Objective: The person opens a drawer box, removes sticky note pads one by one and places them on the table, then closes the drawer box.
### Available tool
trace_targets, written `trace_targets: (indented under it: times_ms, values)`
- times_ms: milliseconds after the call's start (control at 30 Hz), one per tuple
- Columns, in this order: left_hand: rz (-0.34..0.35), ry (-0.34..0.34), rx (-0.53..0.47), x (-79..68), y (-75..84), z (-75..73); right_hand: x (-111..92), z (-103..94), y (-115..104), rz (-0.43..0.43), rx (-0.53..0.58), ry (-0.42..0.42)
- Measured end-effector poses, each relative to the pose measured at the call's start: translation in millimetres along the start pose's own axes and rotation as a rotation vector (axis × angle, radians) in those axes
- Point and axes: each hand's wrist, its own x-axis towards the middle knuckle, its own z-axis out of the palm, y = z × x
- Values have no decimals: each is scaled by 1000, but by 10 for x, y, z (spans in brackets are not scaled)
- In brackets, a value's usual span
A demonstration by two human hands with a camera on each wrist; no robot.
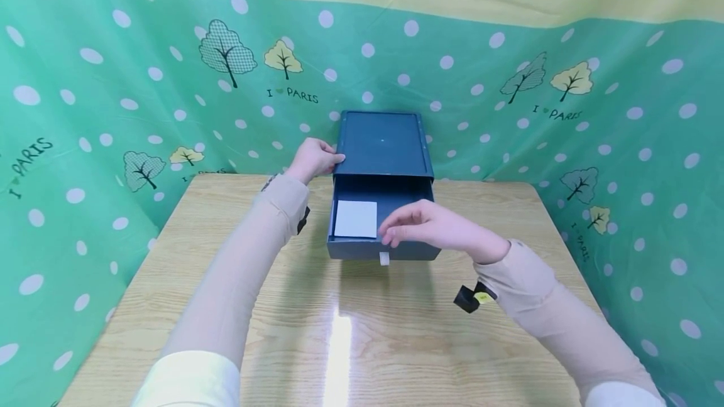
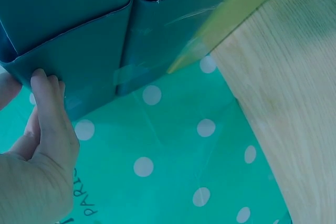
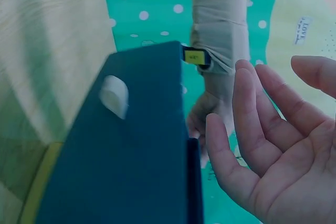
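Note:
A dark blue drawer box stands at the back of the table, its drawer pulled out toward me. A flat white square lies inside at the drawer's left; its exact kind cannot be told. My left hand grips the box's left edge, thumb on top and fingers along the side wall. Over the drawer's front right hovers my right hand, its fingers loosely bent and holding nothing. From the drawer front hangs a white pull tab, also seen in the right wrist view.
A lower yellow section of the drawer stack shows in the left wrist view. Green dotted curtain surrounds the back and sides of the wooden table. Each wrist carries a small black camera.

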Motion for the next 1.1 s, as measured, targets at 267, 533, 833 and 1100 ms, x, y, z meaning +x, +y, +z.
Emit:
trace_targets:
  times_ms: [267, 533, 833, 1100]
  values:
    - [13, 4, 14, -2, 0, -11, 136, -264, -108, 28, -18, 20]
    - [13, -6, 20, -1, -22, -4, 339, -508, -182, 109, -21, 48]
    - [4, 12, 31, 6, -24, -8, 627, -592, -251, 96, -127, 31]
    - [4, 12, 50, 21, -26, 2, 868, -580, -182, 99, -272, -4]
